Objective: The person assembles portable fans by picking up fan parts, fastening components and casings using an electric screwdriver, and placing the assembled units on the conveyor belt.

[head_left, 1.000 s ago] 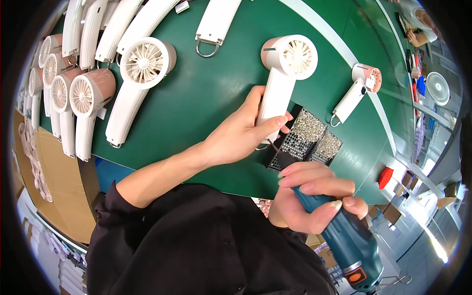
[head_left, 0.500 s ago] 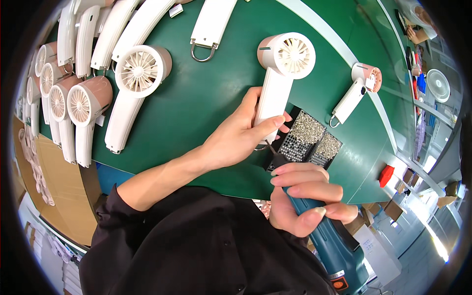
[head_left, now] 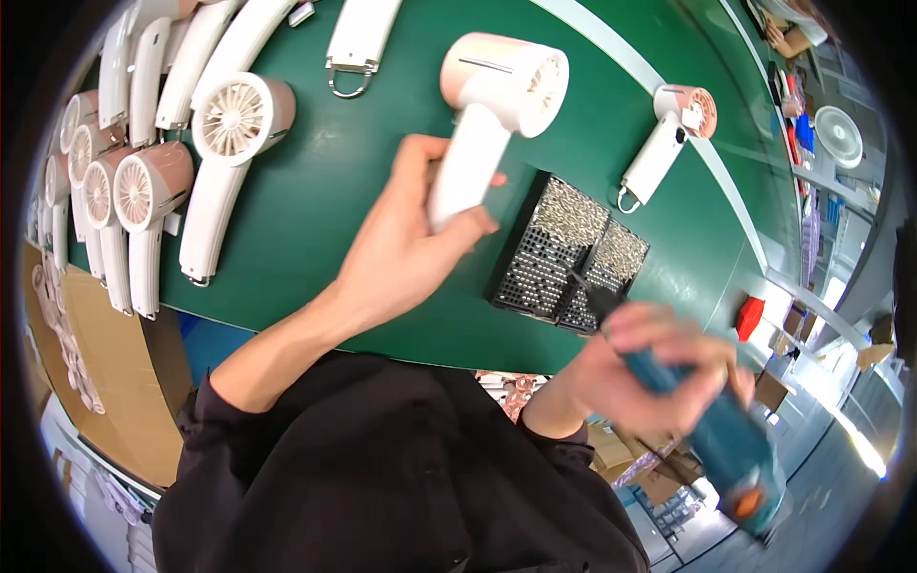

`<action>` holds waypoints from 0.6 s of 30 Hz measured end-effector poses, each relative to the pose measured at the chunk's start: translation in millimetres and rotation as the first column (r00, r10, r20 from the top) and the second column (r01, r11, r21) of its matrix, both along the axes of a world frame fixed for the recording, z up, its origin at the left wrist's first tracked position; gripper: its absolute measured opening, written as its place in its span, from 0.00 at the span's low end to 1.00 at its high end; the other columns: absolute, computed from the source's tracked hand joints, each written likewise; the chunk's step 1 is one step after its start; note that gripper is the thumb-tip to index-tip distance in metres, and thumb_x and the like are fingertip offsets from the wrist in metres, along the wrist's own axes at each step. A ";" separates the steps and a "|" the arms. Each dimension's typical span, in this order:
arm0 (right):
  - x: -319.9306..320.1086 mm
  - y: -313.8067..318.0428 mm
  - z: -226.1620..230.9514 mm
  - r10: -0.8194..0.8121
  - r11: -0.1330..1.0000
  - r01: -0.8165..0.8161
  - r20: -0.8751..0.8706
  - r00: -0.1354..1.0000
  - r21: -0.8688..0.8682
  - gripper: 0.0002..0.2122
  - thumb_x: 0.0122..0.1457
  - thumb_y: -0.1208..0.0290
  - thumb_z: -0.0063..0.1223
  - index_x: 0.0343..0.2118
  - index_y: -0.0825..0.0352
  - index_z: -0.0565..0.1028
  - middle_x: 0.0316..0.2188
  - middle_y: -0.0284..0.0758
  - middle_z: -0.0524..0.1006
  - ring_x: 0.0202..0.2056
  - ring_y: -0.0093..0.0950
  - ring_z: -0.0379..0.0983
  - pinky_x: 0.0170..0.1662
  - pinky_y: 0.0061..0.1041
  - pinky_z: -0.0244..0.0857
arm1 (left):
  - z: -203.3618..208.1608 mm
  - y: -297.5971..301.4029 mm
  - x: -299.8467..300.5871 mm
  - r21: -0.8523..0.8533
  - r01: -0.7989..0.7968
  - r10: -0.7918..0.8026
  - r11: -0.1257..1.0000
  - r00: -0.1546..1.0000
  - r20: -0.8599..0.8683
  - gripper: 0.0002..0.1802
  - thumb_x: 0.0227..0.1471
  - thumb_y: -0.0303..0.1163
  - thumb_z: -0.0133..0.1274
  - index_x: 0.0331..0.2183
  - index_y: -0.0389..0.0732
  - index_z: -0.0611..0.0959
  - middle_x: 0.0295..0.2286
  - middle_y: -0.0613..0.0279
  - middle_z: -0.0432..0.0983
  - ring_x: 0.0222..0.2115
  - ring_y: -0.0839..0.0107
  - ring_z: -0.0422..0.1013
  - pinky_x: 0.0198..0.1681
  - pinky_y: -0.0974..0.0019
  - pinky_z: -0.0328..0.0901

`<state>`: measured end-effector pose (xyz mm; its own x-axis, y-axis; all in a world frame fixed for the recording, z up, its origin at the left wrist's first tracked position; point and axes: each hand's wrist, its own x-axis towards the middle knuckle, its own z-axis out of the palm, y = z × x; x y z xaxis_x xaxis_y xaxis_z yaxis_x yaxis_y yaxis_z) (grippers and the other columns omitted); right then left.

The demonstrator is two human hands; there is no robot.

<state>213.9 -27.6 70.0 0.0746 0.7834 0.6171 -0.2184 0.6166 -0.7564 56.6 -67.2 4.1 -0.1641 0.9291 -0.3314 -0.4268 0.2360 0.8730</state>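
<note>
A handheld fan (head_left: 470,158), white with a pink head, is in my left hand (head_left: 396,239), whose fingers wrap round the lower handle. The fan's head points up and right. Gripped in my right hand (head_left: 659,368) is a teal electric screwdriver (head_left: 731,435), blurred by motion. Its dark nose slants up-left, and the thin bit reaches over a black screw tray (head_left: 508,250). Loose silver screws fill the tray's far parts, while its near parts are perforated with many small holes. Whether the bit touches a screw I cannot tell.
Several more fans (head_left: 232,119) crowd the left of the green table (head_left: 325,191). Another fan (head_left: 652,172) lies to the right, and a white handle with a metal loop (head_left: 366,38) at the top. A cardboard box (head_left: 119,372) stands at lower left. Another person's hand (head_left: 788,40) shows top right.
My left hand has moved the fan left and turned it. The screwdriver has left the fan's handle end and swung right, its bit now over the screw tray. The whole view has shifted slightly.
</note>
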 end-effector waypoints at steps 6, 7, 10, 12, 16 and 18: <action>-0.6 16.2 -20.5 -0.206 0.959 0.213 0.057 0.977 -0.189 0.15 0.54 0.74 0.45 0.42 0.67 0.56 0.13 0.39 0.64 0.07 0.30 0.60 0.09 0.31 0.64 | 13.8 -35.7 -19.5 0.046 0.070 -0.009 0.997 0.634 -0.773 0.26 0.48 0.24 0.56 0.48 0.34 0.65 0.36 0.48 0.72 0.34 0.52 0.72 0.38 0.60 0.66; -0.6 16.7 -22.3 -0.198 0.962 0.204 0.053 0.979 -0.181 0.15 0.54 0.75 0.45 0.42 0.67 0.56 0.13 0.39 0.64 0.07 0.30 0.61 0.10 0.31 0.64 | 12.0 -42.0 -22.1 0.079 0.082 0.020 0.993 0.563 -0.826 0.27 0.45 0.23 0.58 0.47 0.35 0.67 0.37 0.49 0.71 0.34 0.52 0.71 0.37 0.59 0.66; -3.0 17.5 -23.5 -0.166 0.967 0.175 0.061 0.984 -0.187 0.14 0.54 0.74 0.46 0.41 0.67 0.56 0.14 0.39 0.64 0.07 0.30 0.61 0.10 0.31 0.65 | 13.6 -55.5 -29.2 0.055 0.201 -0.008 0.978 0.299 -0.954 0.29 0.41 0.23 0.60 0.47 0.36 0.68 0.38 0.52 0.71 0.32 0.54 0.69 0.34 0.58 0.65; -3.2 19.0 -27.7 -0.149 0.969 0.158 0.064 0.987 -0.187 0.14 0.55 0.74 0.47 0.41 0.67 0.56 0.14 0.39 0.64 0.07 0.30 0.61 0.10 0.31 0.65 | 8.9 -61.9 -30.6 0.070 0.222 0.009 0.973 0.267 -0.964 0.31 0.38 0.23 0.62 0.47 0.37 0.69 0.38 0.54 0.71 0.30 0.56 0.67 0.32 0.59 0.63; -4.5 19.9 -29.1 -0.103 0.974 0.115 0.071 0.992 -0.197 0.14 0.56 0.74 0.48 0.40 0.67 0.57 0.15 0.39 0.65 0.08 0.29 0.62 0.10 0.30 0.65 | 7.6 -65.9 -30.8 0.041 0.259 -0.016 0.965 0.214 -0.977 0.32 0.38 0.23 0.62 0.48 0.37 0.68 0.38 0.55 0.70 0.31 0.58 0.67 0.32 0.60 0.63; -7.6 19.0 -28.8 -0.107 0.976 0.125 0.108 0.988 -0.181 0.14 0.56 0.74 0.48 0.41 0.67 0.57 0.14 0.39 0.65 0.08 0.29 0.62 0.10 0.30 0.65 | 8.3 -64.3 -31.3 0.064 0.254 0.004 0.965 0.231 -0.973 0.32 0.38 0.23 0.62 0.48 0.36 0.68 0.38 0.55 0.70 0.31 0.58 0.66 0.32 0.60 0.63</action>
<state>206.3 -8.6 41.3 0.1185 0.8748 0.4698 -0.0737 0.4796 -0.8744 25.3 -131.5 12.5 -0.1132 0.9828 0.1457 0.7810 -0.0027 0.6246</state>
